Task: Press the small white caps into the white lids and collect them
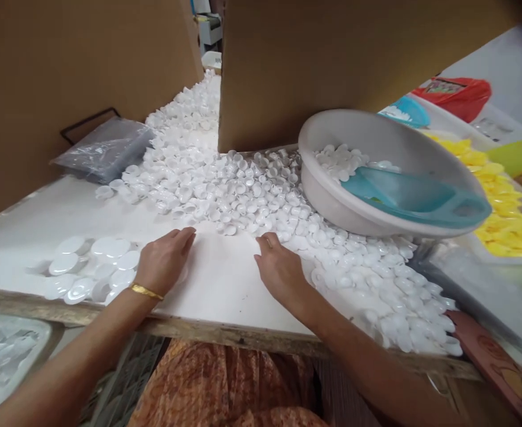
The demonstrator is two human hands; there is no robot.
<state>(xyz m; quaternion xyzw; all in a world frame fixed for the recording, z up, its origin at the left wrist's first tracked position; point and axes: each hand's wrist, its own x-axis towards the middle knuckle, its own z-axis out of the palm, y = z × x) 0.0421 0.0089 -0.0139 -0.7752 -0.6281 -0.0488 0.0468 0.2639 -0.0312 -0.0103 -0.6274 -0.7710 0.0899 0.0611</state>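
Head view: small glossy white caps (243,196) are heaped on the table (227,284) beyond the left hand (163,261) and right hand (281,270); both are partly curled, but whether anything is gripped cannot be told; light, stiff, slippery handling is suggested, best pinched by the rim.

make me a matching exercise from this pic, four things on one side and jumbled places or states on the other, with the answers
1. left hand
2. white pile
3. teal scoop
4. red bag

A. inside the grey basin
B. picture's upper right
C. gold bracelet at its wrist
D. spread across the tabletop

Pairs: 1-C, 2-D, 3-A, 4-B
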